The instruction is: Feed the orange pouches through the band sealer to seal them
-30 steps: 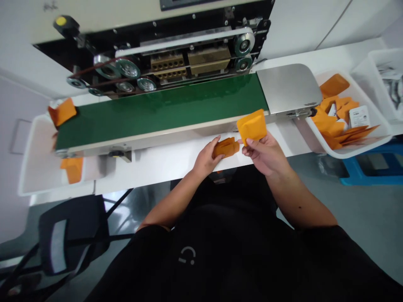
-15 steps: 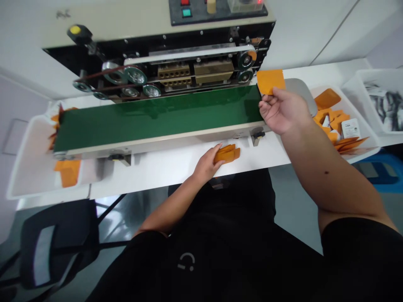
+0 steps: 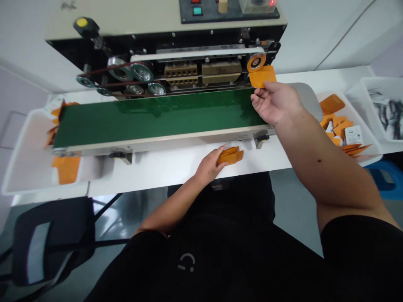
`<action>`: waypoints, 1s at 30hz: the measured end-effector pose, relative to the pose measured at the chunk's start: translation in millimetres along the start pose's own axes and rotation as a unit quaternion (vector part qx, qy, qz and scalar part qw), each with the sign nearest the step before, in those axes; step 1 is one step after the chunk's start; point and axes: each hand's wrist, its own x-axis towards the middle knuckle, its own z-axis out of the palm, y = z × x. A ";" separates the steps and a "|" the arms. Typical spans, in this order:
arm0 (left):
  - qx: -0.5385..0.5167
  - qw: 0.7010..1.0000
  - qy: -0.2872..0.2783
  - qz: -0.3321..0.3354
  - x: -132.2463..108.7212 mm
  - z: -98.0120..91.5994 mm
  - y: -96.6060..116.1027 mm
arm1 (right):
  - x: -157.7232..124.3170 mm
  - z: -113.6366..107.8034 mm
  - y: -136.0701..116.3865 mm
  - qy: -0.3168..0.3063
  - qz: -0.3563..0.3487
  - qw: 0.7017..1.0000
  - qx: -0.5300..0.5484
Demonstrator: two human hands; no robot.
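My right hand [image 3: 273, 101] pinches a small orange pouch [image 3: 262, 77] by its lower edge. The pouch's upper left part is at the right-end rollers of a band sealing machine [image 3: 206, 71], above the green conveyor belt [image 3: 151, 119]. Whether the rollers grip it, I cannot tell. On the white table in front of the belt, my left hand [image 3: 210, 167] is closed around a small stack of orange pouches [image 3: 231, 155].
A white bin [image 3: 374, 144] with several orange pouches stands to the right, beside another bin [image 3: 367, 100] of grey-black packets. At the belt's left end is a bin [image 3: 23, 172] with orange pouches. A black chair [image 3: 67, 218] stands at lower left.
My right hand has moved the pouch leftward, up to the machine's right-end rollers. My left hand stays on its stack. The whole view has shifted slightly.
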 end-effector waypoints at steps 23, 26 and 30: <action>-0.012 1.000 0.020 -0.001 0.2 0.6 4.1 | -147.1 -65.6 172.2 0.060 -0.230 0.947 -0.215; -0.006 0.999 0.035 0.001 -0.4 2.1 2.4 | -143.1 -69.9 183.4 0.026 -0.231 0.938 -0.256; -0.001 0.999 0.054 0.004 -1.0 3.7 0.1 | -141.4 -66.7 188.7 0.002 -0.226 0.934 -0.277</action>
